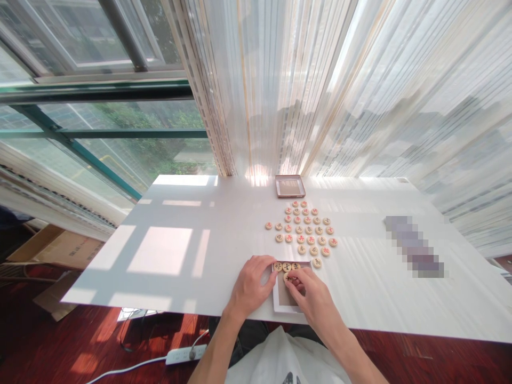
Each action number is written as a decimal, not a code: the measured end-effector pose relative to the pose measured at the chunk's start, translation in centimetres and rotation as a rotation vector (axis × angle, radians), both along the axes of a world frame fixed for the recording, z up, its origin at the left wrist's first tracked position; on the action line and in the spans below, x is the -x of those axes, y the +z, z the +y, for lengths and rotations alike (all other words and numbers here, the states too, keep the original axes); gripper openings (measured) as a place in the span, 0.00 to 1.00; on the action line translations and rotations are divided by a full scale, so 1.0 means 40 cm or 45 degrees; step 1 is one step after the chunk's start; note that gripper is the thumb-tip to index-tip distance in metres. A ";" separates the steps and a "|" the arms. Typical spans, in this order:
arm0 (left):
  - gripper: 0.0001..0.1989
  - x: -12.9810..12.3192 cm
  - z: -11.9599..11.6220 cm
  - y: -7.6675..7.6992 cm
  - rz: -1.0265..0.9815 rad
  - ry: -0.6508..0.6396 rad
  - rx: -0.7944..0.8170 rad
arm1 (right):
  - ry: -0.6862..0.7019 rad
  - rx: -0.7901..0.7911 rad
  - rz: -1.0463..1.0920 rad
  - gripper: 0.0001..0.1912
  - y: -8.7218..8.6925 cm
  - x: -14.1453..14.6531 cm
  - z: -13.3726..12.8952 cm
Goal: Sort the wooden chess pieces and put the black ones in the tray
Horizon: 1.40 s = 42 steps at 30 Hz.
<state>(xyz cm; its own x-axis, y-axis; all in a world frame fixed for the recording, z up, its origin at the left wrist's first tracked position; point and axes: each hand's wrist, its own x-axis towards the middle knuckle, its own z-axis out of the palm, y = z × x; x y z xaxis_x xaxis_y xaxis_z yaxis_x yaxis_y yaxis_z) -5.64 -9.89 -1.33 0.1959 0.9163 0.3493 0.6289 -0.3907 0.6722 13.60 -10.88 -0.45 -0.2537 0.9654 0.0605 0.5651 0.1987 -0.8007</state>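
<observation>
A shallow white box tray (276, 298) with a brown inside lies at the table's front edge. Along its far side sits a row of round wooden Chinese chess pieces (287, 266) with black characters. My left hand (252, 285) is curled at the tray's far left corner, thumb and forefinger gripping the edge beside the leftmost piece. With thumb and fingers my right hand (311, 290) pinches a chess piece (287, 277) inside the tray, just in front of the row. My right fingers partly cover this piece and the tray's right side.
Beyond the tray, several loose chess pieces (308, 230), red and black, are spread on the white table (224, 229). The box lid (290, 186) lies open side up at the back edge. A blurred-out object (416, 246) is on the right. Curtains (272, 80) hang behind.
</observation>
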 end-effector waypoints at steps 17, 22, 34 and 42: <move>0.12 0.002 0.000 -0.006 -0.008 0.009 -0.005 | -0.055 -0.081 0.045 0.08 0.022 -0.022 -0.016; 0.12 0.006 0.001 -0.005 -0.093 0.029 0.045 | -0.271 -0.170 0.005 0.10 0.028 -0.102 -0.018; 0.13 0.016 0.153 0.032 0.028 -0.007 0.046 | -0.614 -0.181 0.066 0.14 -0.049 -0.260 -0.015; 0.08 -0.014 0.221 0.049 0.235 -0.001 0.173 | -0.557 -0.212 0.088 0.12 -0.061 -0.265 -0.019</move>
<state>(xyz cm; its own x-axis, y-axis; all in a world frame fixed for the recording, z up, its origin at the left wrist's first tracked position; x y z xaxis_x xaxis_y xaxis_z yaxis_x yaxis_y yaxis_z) -5.10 -1.04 0.62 0.2459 0.9522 0.1811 0.7455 -0.3052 0.5925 24.21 -11.65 -2.90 0.1848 0.9565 0.2256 0.5711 0.0823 -0.8168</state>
